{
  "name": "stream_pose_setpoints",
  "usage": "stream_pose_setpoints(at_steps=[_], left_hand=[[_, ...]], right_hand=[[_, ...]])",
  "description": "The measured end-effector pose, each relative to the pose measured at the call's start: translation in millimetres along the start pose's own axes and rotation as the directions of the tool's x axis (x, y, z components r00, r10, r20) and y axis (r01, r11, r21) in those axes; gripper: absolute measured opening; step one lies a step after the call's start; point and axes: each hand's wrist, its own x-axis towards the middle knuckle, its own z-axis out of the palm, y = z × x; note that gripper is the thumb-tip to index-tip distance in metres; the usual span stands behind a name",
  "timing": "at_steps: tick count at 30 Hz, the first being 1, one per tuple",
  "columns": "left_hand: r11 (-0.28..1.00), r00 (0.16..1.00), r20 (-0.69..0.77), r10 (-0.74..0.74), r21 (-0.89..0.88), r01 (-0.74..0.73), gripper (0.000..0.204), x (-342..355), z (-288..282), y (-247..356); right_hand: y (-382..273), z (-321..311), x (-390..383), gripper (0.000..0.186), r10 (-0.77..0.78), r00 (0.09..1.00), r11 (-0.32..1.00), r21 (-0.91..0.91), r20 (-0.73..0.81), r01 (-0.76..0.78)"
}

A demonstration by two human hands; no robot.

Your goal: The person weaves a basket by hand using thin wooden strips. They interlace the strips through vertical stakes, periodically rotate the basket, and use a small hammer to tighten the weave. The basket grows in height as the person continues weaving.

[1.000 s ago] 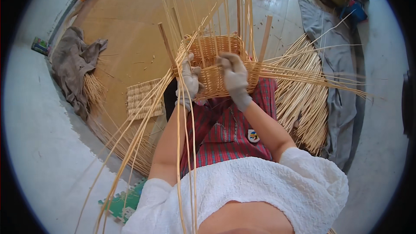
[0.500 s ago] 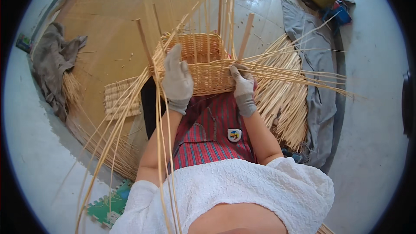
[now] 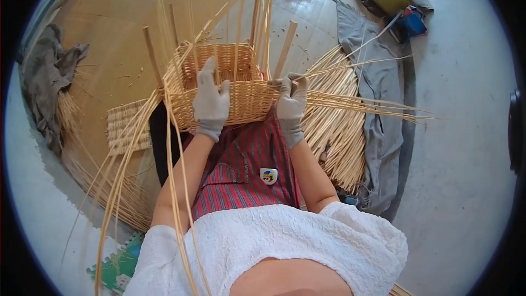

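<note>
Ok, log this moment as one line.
Left hand: open, at near wall of woven basket | Right hand: at base of near-right stake, grip unclear

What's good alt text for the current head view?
A wicker basket with wooden corner posts; the gloved left hand is open before its near wall, the gloved right hand at the near right corner. Loose canes lie beside a grey cloth at right.

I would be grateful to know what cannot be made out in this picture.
Head view: the underside of the tan, boxy wicker basket, turned away from the camera.
Head view: the basket's front weave, partly covered by the left hand in a grey-white glove.
Head view: what the similarly gloved right hand grips, if anything; details too small.
Head view: upper ends of the thin, straw-coloured upright canes, cut off by the top edge.
</note>
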Motion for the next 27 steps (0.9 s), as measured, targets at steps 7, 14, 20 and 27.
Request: stream_pose_setpoints(at_steps=[7, 14, 20, 27], left_hand=[[0.877, 0.903, 0.428, 0.029, 0.423, -0.229, 0.076, -16.1, 40.2, 27.8], [0.899, 0.972, 0.105, 0.209, -0.412, -0.149, 0.051, -40.1, 16.9, -2.2], [0.717, 0.828, -0.359, -0.431, -0.693, 0.073, 0.022, -70.0, -80.4, -107.9], [0.419, 0.942, -0.009, -0.335, -0.897, 0.141, 0.058, -115.5, -75.2, -202.9]], right_hand=[[-92.4, 44.9, 56.1, 0.056, -0.566, 0.760, 0.191, -0.846, 0.319, 0.497], [3.1, -9.6, 21.9, 0.039, -0.280, 0.922, 0.291, -0.891, 0.269, 0.348], [-29.4, 40.0, -29.0, 0.033, -0.457, 0.889, 0.772, -0.513, -0.035, 0.377], [-107.6, 159.5, -123.7, 0.025, -0.145, 0.420, 0.800, -0.143, 0.896, 0.582]])
